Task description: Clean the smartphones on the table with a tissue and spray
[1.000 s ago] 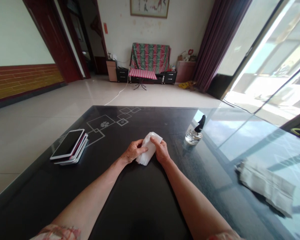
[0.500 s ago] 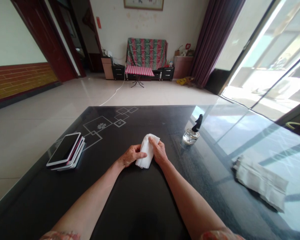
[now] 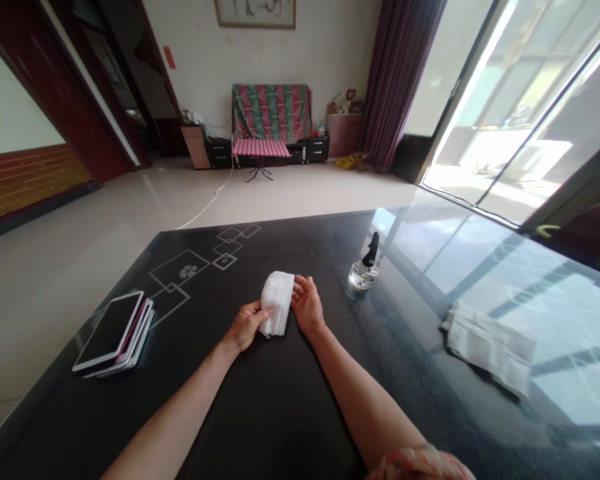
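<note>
A folded white tissue is held just above the dark glossy table. My left hand grips its lower left side, thumb in front and fingers behind. Beside the tissue's right edge is my right hand, palm turned up, its fingers loosely curled and the thumb apart. Its fingertips are at the edge or partly behind it; I cannot tell whether they touch. To the right stands a clear spray bottle with a black trigger head.
At the table's left lies a stack of tablets, the top one white-framed with a dark screen. A folded greyish-white cloth rests at the right. Beyond the table stands a small table with a striped cover.
My right hand has let go of the tissue and its fingers have opened at the right edge. The left hand keeps its hold. The view has turned slightly right.
</note>
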Demonstrator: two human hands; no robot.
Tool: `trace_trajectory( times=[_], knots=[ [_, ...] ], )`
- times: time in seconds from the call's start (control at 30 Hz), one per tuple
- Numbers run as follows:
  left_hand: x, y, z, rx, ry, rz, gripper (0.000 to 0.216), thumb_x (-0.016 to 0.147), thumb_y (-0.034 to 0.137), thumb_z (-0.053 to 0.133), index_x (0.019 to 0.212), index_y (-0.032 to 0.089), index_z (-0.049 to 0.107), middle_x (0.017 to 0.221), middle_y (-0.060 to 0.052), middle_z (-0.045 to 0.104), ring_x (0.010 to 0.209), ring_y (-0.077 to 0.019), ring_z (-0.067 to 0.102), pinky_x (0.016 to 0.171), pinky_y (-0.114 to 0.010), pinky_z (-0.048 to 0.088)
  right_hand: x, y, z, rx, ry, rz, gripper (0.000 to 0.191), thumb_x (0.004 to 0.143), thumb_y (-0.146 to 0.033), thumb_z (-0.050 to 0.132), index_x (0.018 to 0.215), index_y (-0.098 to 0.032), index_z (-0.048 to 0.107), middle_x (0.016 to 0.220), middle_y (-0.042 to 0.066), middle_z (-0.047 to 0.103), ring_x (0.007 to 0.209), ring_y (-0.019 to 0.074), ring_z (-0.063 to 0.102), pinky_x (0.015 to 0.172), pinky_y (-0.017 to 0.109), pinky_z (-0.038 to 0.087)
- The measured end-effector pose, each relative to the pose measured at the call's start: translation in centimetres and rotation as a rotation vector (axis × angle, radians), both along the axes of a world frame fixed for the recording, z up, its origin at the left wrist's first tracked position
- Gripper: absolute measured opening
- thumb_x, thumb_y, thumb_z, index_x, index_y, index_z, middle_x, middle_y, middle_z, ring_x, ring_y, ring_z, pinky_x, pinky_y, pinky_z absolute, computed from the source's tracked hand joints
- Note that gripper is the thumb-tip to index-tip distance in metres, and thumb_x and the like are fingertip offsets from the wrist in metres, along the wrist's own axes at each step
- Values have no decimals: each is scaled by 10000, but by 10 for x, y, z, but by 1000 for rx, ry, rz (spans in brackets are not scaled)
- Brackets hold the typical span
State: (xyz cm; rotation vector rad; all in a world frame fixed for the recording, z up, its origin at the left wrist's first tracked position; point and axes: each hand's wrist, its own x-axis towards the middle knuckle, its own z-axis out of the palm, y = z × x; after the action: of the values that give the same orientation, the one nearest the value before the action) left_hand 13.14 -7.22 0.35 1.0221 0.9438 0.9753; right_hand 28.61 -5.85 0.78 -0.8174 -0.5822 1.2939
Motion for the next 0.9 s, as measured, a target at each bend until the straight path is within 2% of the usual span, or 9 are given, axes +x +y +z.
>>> trace_trajectory(
  times=[0.17, 0.3, 0.4, 0.5, 0.63, 0.7, 0.77, 0.83, 0.9],
  knots=[
    [10, 17, 2, 81, 100, 78, 450, 588, 396, 805, 917, 99, 727, 676, -33, 698, 555, -150, 586, 543, -246, 453, -1, 2, -1, 35, -1, -8, 510, 775, -650, 521, 978, -188, 590, 861, 78, 687, 720, 195, 646, 584, 289, 500],
    [15, 34, -5, 170, 157, 223, 491, 626, 427, 773, 983, 96, 712, 695, -31, 699, 588, -166, 604, 555, -244, 459, -9, 1, -13, 21, -72, -143, 430, 773, -551, 586, 1034, -210, 569, 928, 60, 661, 728, 161, 623, 592, 270, 501],
    [14, 40, -12, 153, 149, 297, 511, 638, 444, 761, 1014, 103, 701, 719, -31, 704, 610, -175, 619, 568, -244, 473, -15, -2, -17, 43, -292, -194, 343, 800, -470, 574, 1035, -219, 574, 961, 57, 644, 770, 167, 610, 616, 280, 511],
    [11, 43, -18, 125, 128, 273, 522, 626, 434, 772, 1038, 121, 696, 759, -30, 714, 621, -175, 627, 561, -236, 475, -4, -12, -3, 158, -590, -310, 220, 855, -371, 516, 1004, -233, 599, 979, 53, 633, 878, 184, 602, 775, 322, 516],
    [9, 45, -22, 66, 74, 251, 504, 614, 420, 786, 1024, 141, 697, 797, -19, 719, 656, -178, 639, 582, -238, 491, 56, -29, 32, 355, -896, -541, 288, 885, -302, 478, 1150, -252, 580, 1165, 72, 575, 1065, 206, 559, 930, 362, 463],
    [10, 46, -22, 58, 68, 252, 507, 604, 415, 795, 1021, 142, 699, 795, -16, 718, 665, -179, 644, 590, -237, 496, 100, -31, 42, 373, -999, -701, 405, 861, -313, 514, 1261, -251, 515, 1295, 93, 500, 1190, 234, 495, 994, 405, 426],
    [11, 45, -21, 54, 71, 258, 524, 593, 418, 801, 1024, 137, 699, 784, -17, 718, 660, -182, 649, 590, -239, 499, 142, -26, 41, 323, -1110, -790, 578, 819, -355, 564, 1364, -236, 414, 1402, 119, 408, 1288, 268, 415, 1045, 463, 378],
    [12, 44, -19, 48, 75, 258, 539, 588, 427, 801, 1027, 132, 700, 777, -20, 721, 651, -185, 651, 586, -241, 503, 176, -17, 33, 208, -1223, -718, 761, 777, -404, 601, 1442, -200, 293, 1483, 155, 315, 1372, 305, 309, 1100, 528, 294],
    [12, 43, -18, 42, 84, 253, 543, 590, 442, 797, 1023, 128, 703, 774, -24, 724, 645, -186, 651, 578, -238, 502, 198, -5, 25, 113, -1322, -551, 898, 733, -435, 641, 1474, -150, 221, 1523, 194, 249, 1413, 327, 234, 1136, 544, 221]
  ],
)
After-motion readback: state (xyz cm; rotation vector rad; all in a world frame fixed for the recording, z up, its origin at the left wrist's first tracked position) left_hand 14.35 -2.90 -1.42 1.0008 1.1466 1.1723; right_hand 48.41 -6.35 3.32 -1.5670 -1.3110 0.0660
